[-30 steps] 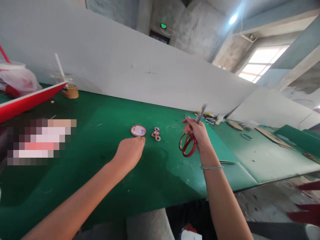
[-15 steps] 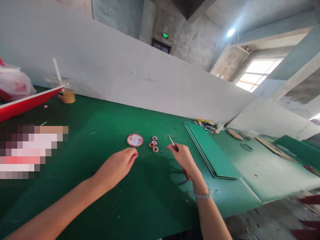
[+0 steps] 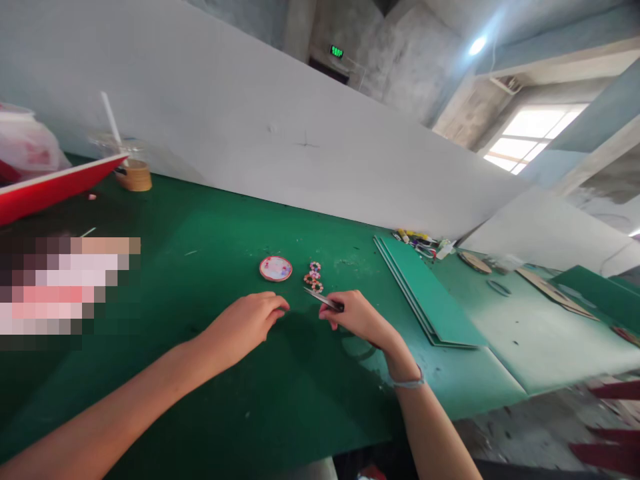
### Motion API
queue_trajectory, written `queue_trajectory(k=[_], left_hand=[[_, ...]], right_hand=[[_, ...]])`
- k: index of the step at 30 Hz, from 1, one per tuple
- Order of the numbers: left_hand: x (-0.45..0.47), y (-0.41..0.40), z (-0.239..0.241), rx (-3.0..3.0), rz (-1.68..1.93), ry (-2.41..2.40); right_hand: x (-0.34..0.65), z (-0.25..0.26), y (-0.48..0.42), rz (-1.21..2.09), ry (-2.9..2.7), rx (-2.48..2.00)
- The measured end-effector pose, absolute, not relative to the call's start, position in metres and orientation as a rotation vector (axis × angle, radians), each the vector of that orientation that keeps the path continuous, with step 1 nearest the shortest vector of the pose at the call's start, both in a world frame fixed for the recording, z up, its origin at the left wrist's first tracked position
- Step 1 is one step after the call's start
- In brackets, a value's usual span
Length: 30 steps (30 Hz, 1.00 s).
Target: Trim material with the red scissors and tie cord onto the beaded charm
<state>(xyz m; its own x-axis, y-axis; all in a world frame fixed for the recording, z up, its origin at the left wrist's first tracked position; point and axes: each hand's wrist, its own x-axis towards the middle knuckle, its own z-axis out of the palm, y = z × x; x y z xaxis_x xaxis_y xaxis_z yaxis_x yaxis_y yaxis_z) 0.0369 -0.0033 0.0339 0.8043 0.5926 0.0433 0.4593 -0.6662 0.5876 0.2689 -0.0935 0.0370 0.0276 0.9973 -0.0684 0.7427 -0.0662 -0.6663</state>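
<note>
A pair of scissors [image 3: 327,303] is in my right hand [image 3: 356,317], its closed blades pointing left toward a small cluster of beaded rings [image 3: 315,277] on the green table. The handle is mostly hidden by the hand. My left hand [image 3: 255,319] hovers to the left of the scissors with fingers bent and drawn together; whatever may be between the fingertips is too small to make out. Beyond it lies a round, red-rimmed disc [image 3: 276,269] with a pale, patterned face. The beaded rings sit just right of this disc, in pink, red and purple tones.
Stacked green boards [image 3: 433,293] lie right of my right hand, with assorted tools [image 3: 423,241] behind them. A red, white-edged object [image 3: 65,189] and a wooden-looking cup [image 3: 135,177] stand at left. A pale partition [image 3: 240,120] runs along the back.
The scissors have swung from pointing up and away to pointing left, nearer the beads. My right hand has moved slightly left; my left hand has shifted slightly right. The view has tilted a little.
</note>
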Motion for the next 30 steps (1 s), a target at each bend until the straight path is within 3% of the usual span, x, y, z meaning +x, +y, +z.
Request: queue_trajectory(k=[30], left_hand=[[0.026, 0.019, 0.034, 2.729, 0.180, 0.405]], right_hand=[[0.324, 0.052, -0.105, 1.175, -1.797, -1.851]])
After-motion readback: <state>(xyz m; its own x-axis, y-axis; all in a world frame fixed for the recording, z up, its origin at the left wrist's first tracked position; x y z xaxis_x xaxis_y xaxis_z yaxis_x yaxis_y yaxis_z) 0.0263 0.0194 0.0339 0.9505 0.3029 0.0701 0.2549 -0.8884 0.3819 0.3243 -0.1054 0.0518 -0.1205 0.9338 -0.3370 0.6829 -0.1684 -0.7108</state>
